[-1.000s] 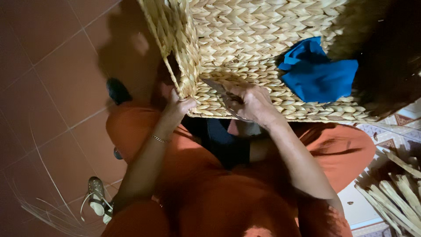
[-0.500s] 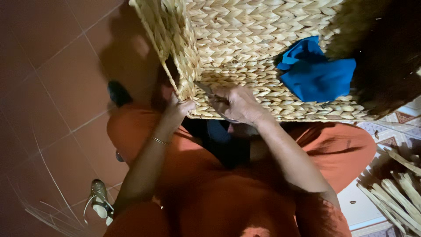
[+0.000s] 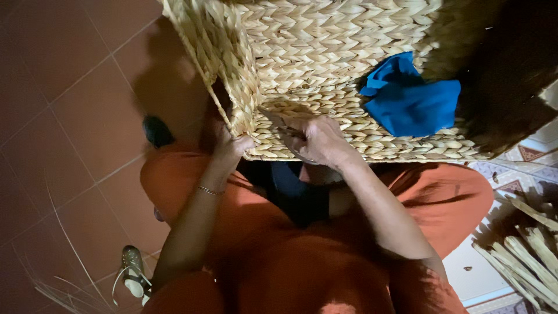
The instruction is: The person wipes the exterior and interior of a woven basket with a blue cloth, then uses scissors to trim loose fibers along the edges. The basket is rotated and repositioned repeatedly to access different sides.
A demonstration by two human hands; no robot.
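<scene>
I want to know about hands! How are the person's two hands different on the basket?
The left hand grips the woven basket's corner edge, while the right hand lies spread over its flat woven face. The left wrist wears a thin bracelet; the right wrist is bare. Both hands touch the basket.

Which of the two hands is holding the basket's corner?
The left hand grips the woven basket's corner edge; the right hand lies flat on its side instead.

A blue cloth (image 3: 410,102), a sandal (image 3: 132,273) and dried straw strips (image 3: 532,244) lie around.
</scene>
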